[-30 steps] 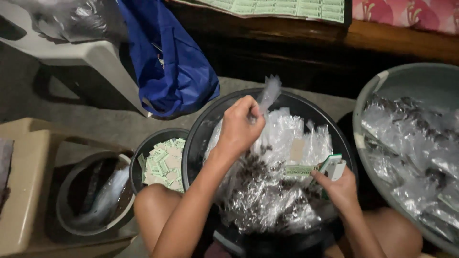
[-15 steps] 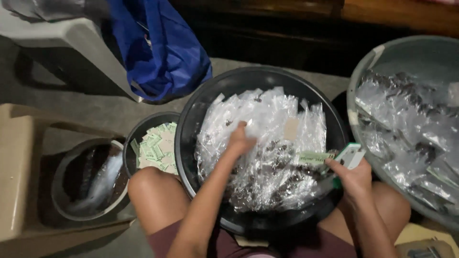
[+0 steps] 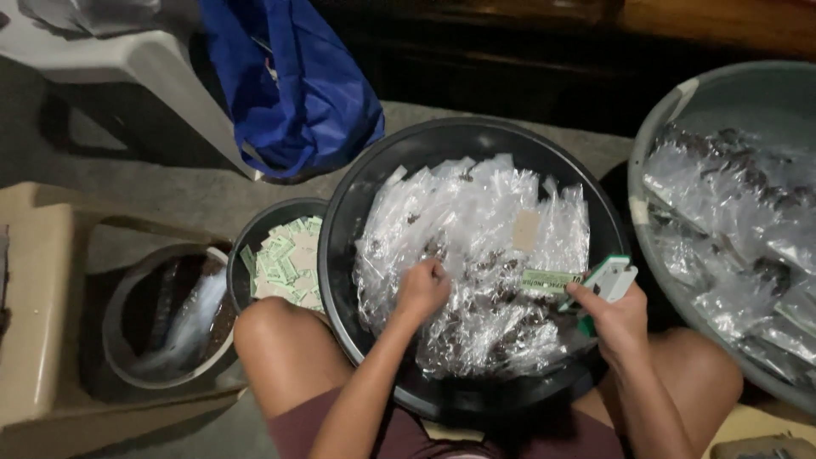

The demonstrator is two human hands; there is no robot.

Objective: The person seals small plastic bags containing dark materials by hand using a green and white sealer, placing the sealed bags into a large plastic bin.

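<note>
Clear plastic packets [image 3: 476,255] fill the black basin [image 3: 357,183] btw the person's knees. Left hand [image 3: 422,289], fingers curled, pinches into the heap near centre. Right hand [image 3: 616,314] at basin's right rim grips a green-white stapler [image 3: 605,280] w/ green slip [image 3: 551,281]. Small bowl of green slips [image 3: 287,259] left, grey tub [image 3: 731,93] right.

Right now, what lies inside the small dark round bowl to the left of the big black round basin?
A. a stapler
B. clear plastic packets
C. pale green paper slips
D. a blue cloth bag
C: the small dark round bowl holds a heap of pale green paper slips, while the clear plastic packets fill the big black round basin beside it.
</note>
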